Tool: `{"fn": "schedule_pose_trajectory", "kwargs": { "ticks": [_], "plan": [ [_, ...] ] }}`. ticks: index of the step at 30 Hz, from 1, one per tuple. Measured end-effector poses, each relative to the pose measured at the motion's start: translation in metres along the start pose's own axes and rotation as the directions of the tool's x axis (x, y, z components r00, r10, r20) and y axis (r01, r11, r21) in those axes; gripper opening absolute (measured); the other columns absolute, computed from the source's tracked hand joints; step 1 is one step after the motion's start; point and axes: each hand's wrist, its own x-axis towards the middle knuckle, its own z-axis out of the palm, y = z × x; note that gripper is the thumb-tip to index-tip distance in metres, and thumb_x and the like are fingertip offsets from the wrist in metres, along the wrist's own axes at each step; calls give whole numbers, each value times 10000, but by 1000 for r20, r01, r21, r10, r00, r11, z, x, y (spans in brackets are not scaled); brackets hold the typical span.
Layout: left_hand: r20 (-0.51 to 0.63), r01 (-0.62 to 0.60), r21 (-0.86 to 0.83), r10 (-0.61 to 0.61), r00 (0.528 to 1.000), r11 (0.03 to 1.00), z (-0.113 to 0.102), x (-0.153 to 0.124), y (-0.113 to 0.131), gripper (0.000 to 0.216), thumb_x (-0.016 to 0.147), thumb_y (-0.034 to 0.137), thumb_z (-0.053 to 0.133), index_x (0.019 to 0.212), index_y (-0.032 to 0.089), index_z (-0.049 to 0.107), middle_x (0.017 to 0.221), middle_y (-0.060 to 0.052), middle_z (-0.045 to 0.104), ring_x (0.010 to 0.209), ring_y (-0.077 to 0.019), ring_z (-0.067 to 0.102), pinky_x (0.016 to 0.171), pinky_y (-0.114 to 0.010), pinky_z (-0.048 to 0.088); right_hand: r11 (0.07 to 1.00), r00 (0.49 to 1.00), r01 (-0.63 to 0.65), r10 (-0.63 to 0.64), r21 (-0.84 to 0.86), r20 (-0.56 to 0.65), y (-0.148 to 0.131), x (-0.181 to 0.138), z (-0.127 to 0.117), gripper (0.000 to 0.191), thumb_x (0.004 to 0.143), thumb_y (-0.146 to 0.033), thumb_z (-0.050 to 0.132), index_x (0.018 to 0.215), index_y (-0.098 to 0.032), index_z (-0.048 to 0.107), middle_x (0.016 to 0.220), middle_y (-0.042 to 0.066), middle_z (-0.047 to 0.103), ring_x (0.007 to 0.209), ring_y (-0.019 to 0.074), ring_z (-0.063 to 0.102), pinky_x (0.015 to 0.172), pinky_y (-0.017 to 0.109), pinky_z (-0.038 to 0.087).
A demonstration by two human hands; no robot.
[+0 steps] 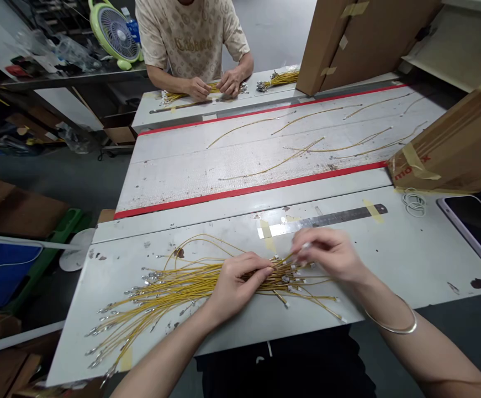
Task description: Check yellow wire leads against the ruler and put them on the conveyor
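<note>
A bundle of several thin yellow wires [165, 290] with metal end terminals lies fanned across the grey worktable [397, 265]. My left hand [234, 284] rests on the bundle's middle, fingers curled and pressing the wires down. My right hand [327, 254], with a bangle on its wrist, pinches the white-tipped end of one wire just right of the left hand. A steel ruler [323, 219] is taped to the table just beyond my hands.
A conveyor belt [240, 160] with red edges carries loose yellow wires. Across it a person in a beige shirt [193, 38] handles another wire bundle. Cardboard boxes [455, 143] stand at the right, a phone [474, 226] and rubber bands [414, 203] beside them.
</note>
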Motion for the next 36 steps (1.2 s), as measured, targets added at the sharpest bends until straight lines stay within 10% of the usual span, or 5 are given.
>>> {"fn": "schedule_pose_trajectory", "kwargs": {
  "ticks": [4,9,20,23,36],
  "plan": [
    [-87,-145,230,169,982,962,-12,0,-3,161,935,159,571,897,164,728,775,-55,722,690,-139,664,639,-236,528,950,736,293,-153,107,-659,-23,3,-40,234,711,-320,833,699,-207,629,512,-80,478,436,35,379,465,184,375],
    [-67,-218,387,263,962,896,-19,0,-12,167,955,165,548,954,181,715,801,-46,722,716,-139,674,663,-235,542,949,506,313,-134,36,-852,-43,-2,-87,451,630,-254,832,577,-179,391,462,-97,324,417,18,172,375,150,160],
    [341,155,142,-195,919,978,-40,6,-8,200,936,353,594,887,191,702,584,40,573,497,-93,503,463,-190,397,987,405,156,-37,29,-913,-7,-9,-129,276,663,-129,789,551,-140,537,473,-30,466,426,37,398,389,144,294],
    [321,97,249,-176,931,964,-51,9,-4,215,980,281,503,897,205,686,696,7,658,652,-131,593,659,-254,515,995,356,84,-78,-51,-931,3,-10,-136,174,629,-174,825,625,-137,655,546,-5,541,463,59,455,377,156,319],
    [200,106,355,-186,962,929,-105,1,5,283,996,284,477,751,226,607,671,33,654,773,-161,668,1061,-367,466,990,546,-86,-46,-111,-837,7,-15,-136,313,562,-344,887,748,-132,751,594,30,567,557,103,500,420,210,355]
  ]
}}
